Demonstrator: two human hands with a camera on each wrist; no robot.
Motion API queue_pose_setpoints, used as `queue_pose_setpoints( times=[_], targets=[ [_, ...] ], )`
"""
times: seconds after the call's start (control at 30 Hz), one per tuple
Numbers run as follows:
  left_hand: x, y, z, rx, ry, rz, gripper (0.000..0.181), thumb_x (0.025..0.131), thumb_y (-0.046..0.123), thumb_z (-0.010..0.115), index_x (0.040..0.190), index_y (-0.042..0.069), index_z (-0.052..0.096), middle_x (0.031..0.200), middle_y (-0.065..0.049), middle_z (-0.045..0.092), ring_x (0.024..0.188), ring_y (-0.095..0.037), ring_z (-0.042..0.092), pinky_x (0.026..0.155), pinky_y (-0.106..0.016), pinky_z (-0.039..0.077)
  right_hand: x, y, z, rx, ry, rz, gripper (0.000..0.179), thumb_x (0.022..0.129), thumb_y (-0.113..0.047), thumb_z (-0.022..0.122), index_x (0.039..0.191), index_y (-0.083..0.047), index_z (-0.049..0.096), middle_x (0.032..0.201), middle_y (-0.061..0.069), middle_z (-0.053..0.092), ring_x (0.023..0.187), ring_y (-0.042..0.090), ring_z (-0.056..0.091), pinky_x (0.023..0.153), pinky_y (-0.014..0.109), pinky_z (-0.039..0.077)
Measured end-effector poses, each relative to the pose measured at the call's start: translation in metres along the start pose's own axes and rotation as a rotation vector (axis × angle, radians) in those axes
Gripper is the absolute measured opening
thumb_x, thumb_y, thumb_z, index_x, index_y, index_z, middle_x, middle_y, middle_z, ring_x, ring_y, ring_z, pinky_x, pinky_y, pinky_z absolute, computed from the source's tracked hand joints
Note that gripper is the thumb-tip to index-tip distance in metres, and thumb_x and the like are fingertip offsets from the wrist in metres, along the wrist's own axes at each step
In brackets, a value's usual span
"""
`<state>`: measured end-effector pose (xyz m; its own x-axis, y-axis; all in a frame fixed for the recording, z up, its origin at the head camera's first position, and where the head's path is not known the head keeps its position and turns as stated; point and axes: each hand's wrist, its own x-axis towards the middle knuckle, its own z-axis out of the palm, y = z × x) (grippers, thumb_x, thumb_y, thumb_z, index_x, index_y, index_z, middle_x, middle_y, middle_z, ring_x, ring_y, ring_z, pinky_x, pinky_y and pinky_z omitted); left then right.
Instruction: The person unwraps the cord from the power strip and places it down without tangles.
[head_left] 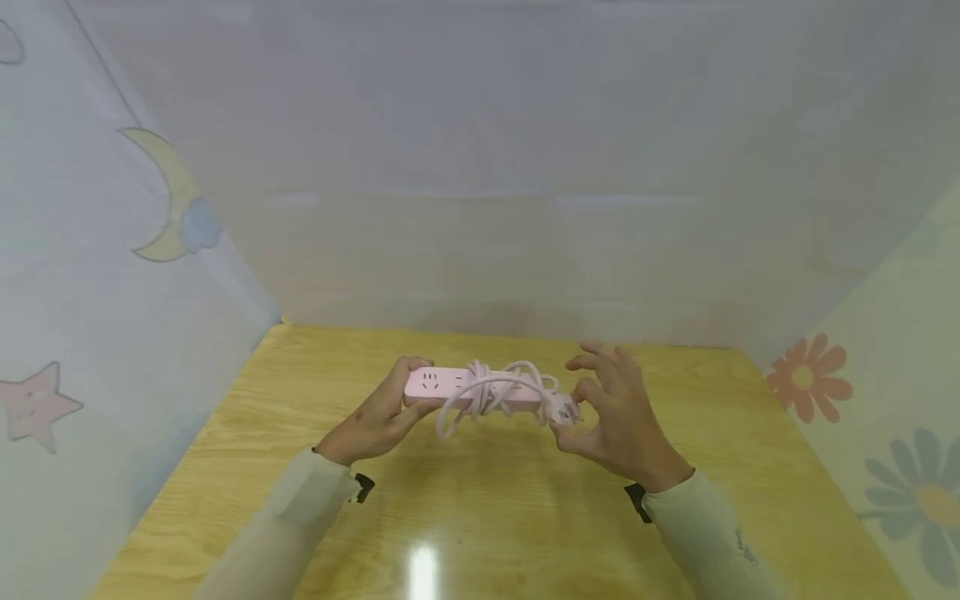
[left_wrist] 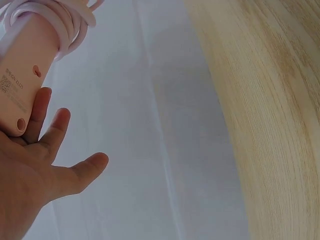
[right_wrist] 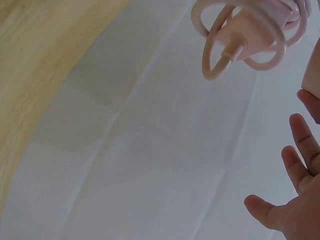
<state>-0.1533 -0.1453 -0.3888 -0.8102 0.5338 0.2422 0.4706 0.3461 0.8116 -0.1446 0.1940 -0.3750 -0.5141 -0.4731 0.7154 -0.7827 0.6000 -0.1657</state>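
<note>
Midair, left hand (head_left: 377, 417) grips powerboard (head_left: 445, 383), right (head_left: 621, 415) pinches plug (head_left: 559, 408).

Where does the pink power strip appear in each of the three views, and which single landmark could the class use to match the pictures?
Head: the pink power strip is just below centre, one end held in the left hand.
Left wrist: the pink power strip is at upper left, partly cut off.
Right wrist: the pink power strip is at upper right, partly behind cord loops.
Shared landmark: the looped cord.
</note>
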Motion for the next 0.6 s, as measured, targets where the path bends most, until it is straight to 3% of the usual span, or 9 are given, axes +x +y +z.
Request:
queue_pose_setpoints(
  times=[0.2,0.43,0.6],
  targets=[
    [-0.001,0.000,-0.002,0.021,0.029,0.015,0.046,0.104,0.015,0.054,0.140,-0.003,0.030,0.127,-0.016,0.051,0.111,-0.024,0.054,0.094,-0.046,0.047,-0.018,-0.017,0.008,-0.021,0.072,-0.008,0.027,0.076,-0.034,0.065,0.072,-0.011,0.052,0.109,0.018,0.056,0.108,0.042,0.050,0.089,0.063,0.032],
    [-0.002,-0.002,-0.001,0.042,0.071,0.017,0.046,0.103,0.013,0.055,0.139,-0.005,0.031,0.122,-0.016,0.052,0.108,-0.025,0.055,0.096,-0.048,0.047,-0.038,-0.035,0.025,-0.057,0.106,0.009,0.035,0.088,-0.045,0.053,0.072,-0.014,0.053,0.098,0.014,0.055,0.088,0.032,0.050,0.074,0.049,0.035],
    [-0.002,-0.005,-0.002,0.041,0.092,0.056,0.044,0.103,0.009,0.056,0.137,-0.006,0.032,0.124,-0.017,0.051,0.109,-0.026,0.055,0.094,-0.043,0.048,-0.045,-0.040,0.034,-0.047,0.102,0.029,0.026,0.081,-0.035,0.067,0.074,-0.013,0.056,0.095,0.010,0.054,0.080,0.024,0.048,0.071,0.041,0.036]
  ],
)
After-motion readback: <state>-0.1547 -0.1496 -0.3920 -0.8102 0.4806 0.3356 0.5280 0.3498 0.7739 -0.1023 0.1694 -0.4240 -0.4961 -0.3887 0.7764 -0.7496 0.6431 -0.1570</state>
